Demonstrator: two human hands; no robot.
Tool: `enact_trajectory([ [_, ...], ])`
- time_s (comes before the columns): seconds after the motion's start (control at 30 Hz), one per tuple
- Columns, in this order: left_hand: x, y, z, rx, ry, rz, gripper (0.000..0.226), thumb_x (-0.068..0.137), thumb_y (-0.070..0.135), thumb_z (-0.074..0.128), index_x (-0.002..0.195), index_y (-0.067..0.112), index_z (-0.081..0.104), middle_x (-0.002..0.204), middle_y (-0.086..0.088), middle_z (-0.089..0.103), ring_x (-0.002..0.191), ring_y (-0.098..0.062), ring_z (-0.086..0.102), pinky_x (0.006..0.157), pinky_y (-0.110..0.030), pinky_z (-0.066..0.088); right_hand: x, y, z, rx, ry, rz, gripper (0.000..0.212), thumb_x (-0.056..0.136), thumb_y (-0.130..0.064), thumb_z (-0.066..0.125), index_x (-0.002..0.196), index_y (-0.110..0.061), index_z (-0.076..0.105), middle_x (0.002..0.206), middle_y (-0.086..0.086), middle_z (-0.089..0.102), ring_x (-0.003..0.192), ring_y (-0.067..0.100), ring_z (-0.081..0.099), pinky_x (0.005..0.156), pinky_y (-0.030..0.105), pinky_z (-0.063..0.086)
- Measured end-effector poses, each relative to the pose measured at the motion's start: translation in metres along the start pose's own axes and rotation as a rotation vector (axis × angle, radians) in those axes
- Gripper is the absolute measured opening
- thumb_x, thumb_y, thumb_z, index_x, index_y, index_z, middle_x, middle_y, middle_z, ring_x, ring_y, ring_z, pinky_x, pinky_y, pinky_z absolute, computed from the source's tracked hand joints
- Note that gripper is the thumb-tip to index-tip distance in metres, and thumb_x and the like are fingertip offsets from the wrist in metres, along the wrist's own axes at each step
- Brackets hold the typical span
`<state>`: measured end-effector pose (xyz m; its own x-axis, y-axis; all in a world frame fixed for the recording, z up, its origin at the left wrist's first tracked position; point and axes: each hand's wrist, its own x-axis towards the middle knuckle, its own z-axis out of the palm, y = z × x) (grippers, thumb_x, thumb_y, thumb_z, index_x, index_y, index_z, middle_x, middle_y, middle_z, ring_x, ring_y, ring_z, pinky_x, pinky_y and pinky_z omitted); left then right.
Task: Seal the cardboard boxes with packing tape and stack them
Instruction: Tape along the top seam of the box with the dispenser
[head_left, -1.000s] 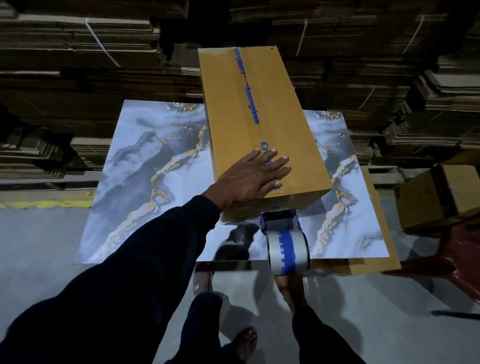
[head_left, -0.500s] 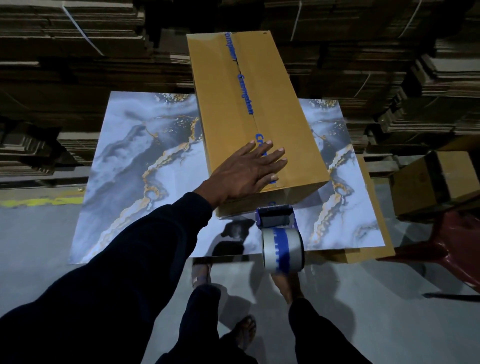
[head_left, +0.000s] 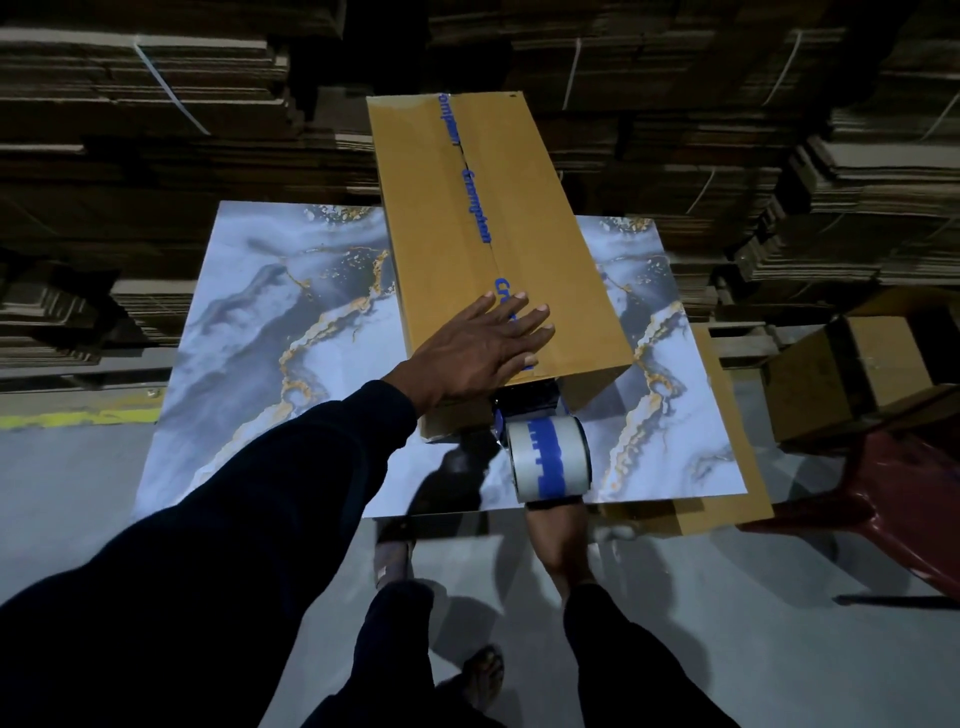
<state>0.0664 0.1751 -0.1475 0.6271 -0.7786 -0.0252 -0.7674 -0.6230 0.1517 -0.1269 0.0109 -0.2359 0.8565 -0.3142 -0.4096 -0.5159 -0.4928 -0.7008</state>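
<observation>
Long cardboard box (head_left: 498, 244) lay on marbled surface (head_left: 270, 364), blue-printed tape reading "Crompton" along its seam, left hand (head_left: 480, 351) pressed flat, fingers spread, on near end, tape dispenser (head_left: 545, 457) against near face, right hand (head_left: 558, 540) mostly hidden beneath, grip unclear.

Long tan cardboard box (head_left: 498, 249) flat on marbled table; blue-printed tape along top seam; tape dispenser (head_left: 545, 457) at near end.

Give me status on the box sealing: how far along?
Done: printed tape runs along the top seam of the long cardboard box on the marble-patterned table. In hand: left hand lies flat on the near end while the tape dispenser sits at the near end face; its holding hand is hidden. Left: finishing that strip, stacking.
</observation>
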Motion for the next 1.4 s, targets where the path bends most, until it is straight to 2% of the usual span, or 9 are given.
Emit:
enact_trajectory([
  [0.13,-0.002,0.006,-0.001,-0.023,-0.018,-0.027,0.07,0.104,0.056,0.001,0.165,0.028,0.023,0.173,0.003,0.013,0.161,-0.024,0.004,0.129,-0.048,0.005,-0.008,0.001,-0.003,-0.025,-0.006,0.041,0.034,0.102,-0.013,0.059,0.134,-0.001,0.064,0.134,0.016,0.065,0.128,0.031,0.059,0.085,0.009,0.033],
  [0.23,-0.002,0.007,-0.005,-0.028,-0.031,-0.04,0.066,0.107,0.055,0.005,0.165,0.029,0.02,0.173,0.004,0.011,0.161,-0.024,0.001,0.128,-0.046,0.003,-0.015,-0.015,-0.001,-0.035,0.101,-0.021,0.012,0.095,-0.001,0.062,0.102,-0.009,0.068,0.091,0.009,0.065,0.1,0.036,0.066,0.077,0.019,0.036],
  [0.3,-0.001,0.007,-0.007,-0.032,-0.043,-0.041,0.058,0.112,0.05,0.014,0.166,0.028,0.019,0.174,0.003,0.009,0.161,-0.023,0.0,0.128,-0.045,0.001,-0.015,-0.017,0.0,-0.055,0.156,-0.029,0.021,0.092,0.002,0.063,0.085,-0.016,0.055,0.076,0.0,0.056,0.087,0.033,0.062,0.071,0.019,0.032],
  [0.43,0.002,0.006,-0.006,-0.021,-0.045,-0.035,0.056,0.113,0.045,0.019,0.166,0.028,0.016,0.174,0.003,0.008,0.161,-0.023,0.001,0.127,-0.046,0.002,-0.013,-0.014,-0.005,-0.108,0.038,0.029,0.037,0.097,-0.014,0.062,0.071,-0.033,0.045,0.094,0.007,0.063,0.104,0.034,0.066,0.076,0.02,0.035],
  [0.53,0.004,0.004,-0.005,-0.014,-0.049,-0.037,0.056,0.113,0.045,0.018,0.166,0.028,0.016,0.174,0.003,0.008,0.161,-0.023,0.002,0.128,-0.047,0.003,-0.008,-0.02,-0.007,-0.086,0.123,0.099,0.01,0.096,-0.012,0.064,0.086,-0.016,0.065,0.098,0.017,0.069,0.105,0.039,0.066,0.077,0.029,0.04],
  [0.6,0.005,0.002,-0.006,-0.019,-0.054,-0.045,0.056,0.113,0.044,0.018,0.166,0.027,0.015,0.174,0.002,0.008,0.161,-0.023,0.002,0.128,-0.047,0.002,-0.006,-0.025,-0.007,-0.092,0.16,0.105,0.008,0.094,-0.009,0.064,0.097,-0.003,0.069,0.104,0.025,0.072,0.103,0.042,0.066,0.081,0.035,0.045],
  [0.87,0.01,-0.003,-0.008,-0.04,-0.069,-0.061,0.056,0.113,0.044,0.017,0.166,0.027,0.014,0.174,0.003,0.006,0.161,-0.023,0.0,0.127,-0.046,0.002,0.002,-0.032,-0.015,-0.158,0.154,0.126,0.024,0.095,-0.021,0.066,0.111,-0.004,0.07,0.111,0.022,0.072,0.107,0.043,0.066,0.083,0.037,0.049],
  [1.2,0.018,-0.011,-0.008,-0.044,-0.057,-0.104,0.056,0.113,0.045,0.016,0.166,0.028,0.016,0.174,0.005,0.006,0.161,-0.022,0.002,0.127,-0.046,0.004,0.02,-0.041,-0.028,-0.228,0.171,0.105,0.025,0.092,-0.033,0.07,0.102,-0.01,0.07,0.102,0.018,0.072,0.096,0.042,0.068,0.081,0.044,0.059],
  [1.4,0.024,-0.016,-0.007,-0.044,-0.056,-0.123,0.057,0.113,0.045,0.016,0.166,0.027,0.016,0.174,0.004,0.006,0.161,-0.023,0.002,0.128,-0.048,0.006,0.034,-0.044,-0.034,-0.248,0.151,0.134,0.033,0.092,-0.041,0.07,0.112,-0.014,0.069,0.106,0.018,0.072,0.1,0.043,0.067,0.085,0.046,0.059],
])
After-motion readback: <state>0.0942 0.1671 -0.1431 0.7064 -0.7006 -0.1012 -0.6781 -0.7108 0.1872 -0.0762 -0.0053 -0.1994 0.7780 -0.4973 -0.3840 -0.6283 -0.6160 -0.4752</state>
